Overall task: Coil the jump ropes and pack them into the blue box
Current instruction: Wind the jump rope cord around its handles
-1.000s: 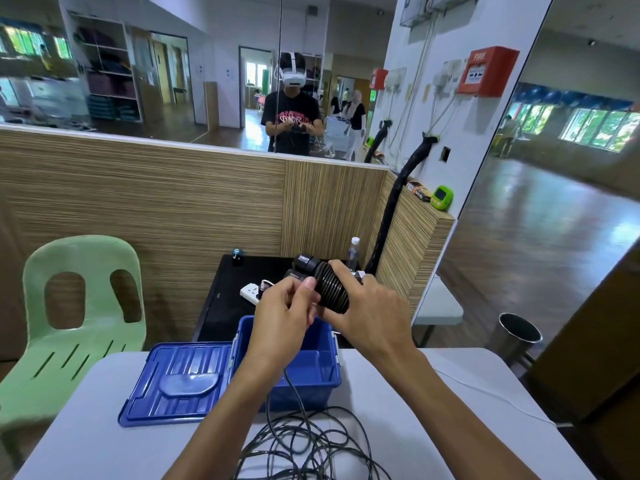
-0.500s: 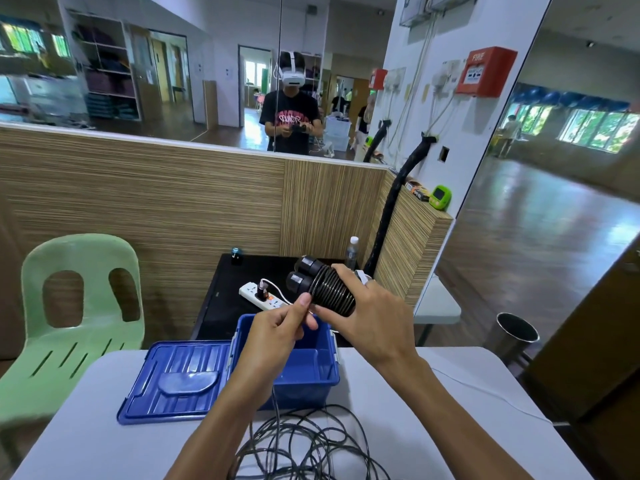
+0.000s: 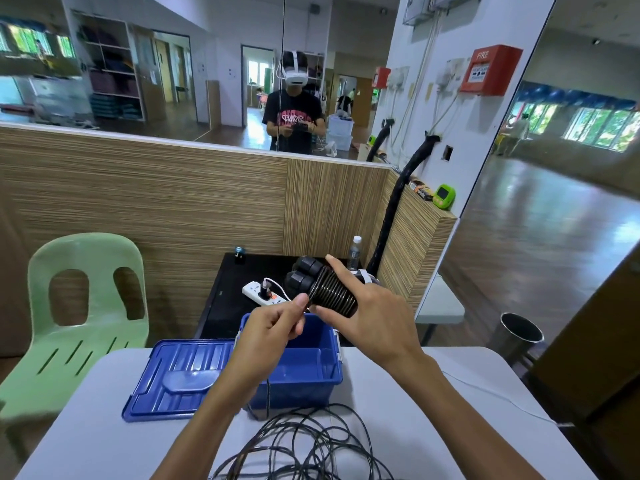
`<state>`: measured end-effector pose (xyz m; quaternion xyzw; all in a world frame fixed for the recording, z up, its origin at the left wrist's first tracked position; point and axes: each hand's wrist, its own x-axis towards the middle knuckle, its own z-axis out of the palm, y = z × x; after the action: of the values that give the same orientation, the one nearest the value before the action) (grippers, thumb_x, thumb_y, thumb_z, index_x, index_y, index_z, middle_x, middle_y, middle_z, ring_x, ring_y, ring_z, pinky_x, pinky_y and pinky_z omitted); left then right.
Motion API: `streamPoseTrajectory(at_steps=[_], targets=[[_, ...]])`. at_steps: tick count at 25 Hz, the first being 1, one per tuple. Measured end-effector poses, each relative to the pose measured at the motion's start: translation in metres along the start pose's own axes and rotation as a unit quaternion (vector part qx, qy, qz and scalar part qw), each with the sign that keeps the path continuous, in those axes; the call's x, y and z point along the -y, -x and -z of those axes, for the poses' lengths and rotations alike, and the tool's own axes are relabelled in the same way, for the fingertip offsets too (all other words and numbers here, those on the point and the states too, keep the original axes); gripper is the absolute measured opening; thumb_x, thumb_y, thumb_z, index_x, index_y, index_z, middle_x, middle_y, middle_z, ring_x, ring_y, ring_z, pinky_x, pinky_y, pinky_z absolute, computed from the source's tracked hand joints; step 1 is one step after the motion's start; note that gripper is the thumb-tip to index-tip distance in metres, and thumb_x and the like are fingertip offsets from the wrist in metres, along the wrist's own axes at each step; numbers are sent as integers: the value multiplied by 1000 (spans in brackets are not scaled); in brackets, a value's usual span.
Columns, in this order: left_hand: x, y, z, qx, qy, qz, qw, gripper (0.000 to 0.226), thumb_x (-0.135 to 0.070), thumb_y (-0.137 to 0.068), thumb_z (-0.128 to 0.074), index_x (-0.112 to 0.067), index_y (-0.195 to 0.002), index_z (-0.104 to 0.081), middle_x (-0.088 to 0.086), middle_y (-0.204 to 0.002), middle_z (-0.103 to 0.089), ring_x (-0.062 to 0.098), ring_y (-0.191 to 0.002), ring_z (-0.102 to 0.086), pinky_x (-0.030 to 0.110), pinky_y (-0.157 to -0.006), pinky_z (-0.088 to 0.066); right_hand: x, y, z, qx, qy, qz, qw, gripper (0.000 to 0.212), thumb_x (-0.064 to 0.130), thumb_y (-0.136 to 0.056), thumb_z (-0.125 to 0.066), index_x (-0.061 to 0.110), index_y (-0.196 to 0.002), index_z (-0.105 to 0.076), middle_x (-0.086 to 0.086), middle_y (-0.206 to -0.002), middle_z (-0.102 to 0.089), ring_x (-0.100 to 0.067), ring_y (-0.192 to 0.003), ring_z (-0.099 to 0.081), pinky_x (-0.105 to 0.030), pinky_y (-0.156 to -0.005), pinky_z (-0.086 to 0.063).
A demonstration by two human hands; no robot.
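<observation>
- My right hand (image 3: 372, 318) grasps the two black jump-rope handles (image 3: 304, 277) held side by side, with black rope wound round them in tight turns; my thumb is under the bundle and my index finger lies stretched along its top.
- My left hand (image 3: 268, 332) pinches the black rope between thumb and fingers just where it meets the wound coil (image 3: 334, 299), above the blue box.
- From my left hand the rope drops down in front of the box to a loose tangle of black rope (image 3: 304, 445) on the white table (image 3: 86, 438), close to me.
- The blue box (image 3: 301, 382) stands open on the table beneath my hands; I can see nothing in the part of it that shows.
- Its blue lid (image 3: 176, 379) lies flat on the table, touching the box's left side.
- Beyond the table, a white power strip (image 3: 259, 294) with a plug in it lies on a black surface, and a small water bottle (image 3: 354, 249) stands near the wood-panelled wall.
- A pale green plastic chair (image 3: 79, 306) stands to the left, and a metal bin (image 3: 519, 337) on the floor to the right.
</observation>
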<state>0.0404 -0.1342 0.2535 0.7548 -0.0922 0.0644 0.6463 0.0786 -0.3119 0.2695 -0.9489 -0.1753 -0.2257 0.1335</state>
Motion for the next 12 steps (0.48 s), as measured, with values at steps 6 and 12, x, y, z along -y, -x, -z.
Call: streamPoseTrajectory(at_steps=[6, 12], targets=[[-48, -40, 5, -63, -115, -104, 986, 52, -41, -99, -46, -21, -51, -44, -9, -44, -40, 4, -43, -37, 21, -47, -32, 5, 2, -3, 24, 90, 48, 994, 83, 85, -80, -33, 40, -149, -27, -1, -92, -67, -21, -77, -66, -30, -59, -48], [-46, -39, -7, -38, -113, -97, 988, 53, -39, -99, -47, -18, -50, -43, -5, -45, -39, 7, -43, -36, 26, -47, -32, 10, 3, -8, 32, 96, 55, 993, 77, 81, -84, -35, 31, -143, -32, -1, -91, -67, -20, -74, -65, -27, -56, -39]])
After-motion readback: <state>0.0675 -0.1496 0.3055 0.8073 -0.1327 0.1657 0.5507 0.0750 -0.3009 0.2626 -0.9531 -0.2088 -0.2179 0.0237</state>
